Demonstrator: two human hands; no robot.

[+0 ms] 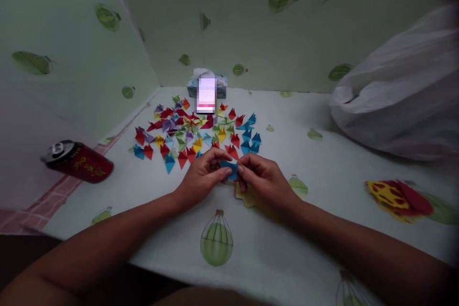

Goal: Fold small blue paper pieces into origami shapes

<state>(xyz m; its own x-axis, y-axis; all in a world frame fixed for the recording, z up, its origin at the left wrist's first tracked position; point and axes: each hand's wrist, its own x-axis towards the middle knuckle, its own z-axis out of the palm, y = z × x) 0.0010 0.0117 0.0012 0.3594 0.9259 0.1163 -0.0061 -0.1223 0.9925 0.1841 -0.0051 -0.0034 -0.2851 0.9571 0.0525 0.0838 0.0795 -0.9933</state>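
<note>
A small folded piece of blue paper (229,170) is held up between my two hands above the table. My left hand (205,172) pinches its left side with thumb and fingers. At its right edge my right hand (263,176) has thumb and fingertips closed on the same paper. Beneath my right hand lies some yellow paper (244,197), partly hidden by it. Just beyond the hands spreads a group of small folded-paper figures (198,144) in red, blue, yellow, green and purple.
A lit phone (206,94) leans against a tissue box (222,87) at the back. A red can (79,160) is at the left edge. On the right are a white plastic bag (401,91) and red and yellow cut-outs (398,198). Walls stand behind and left.
</note>
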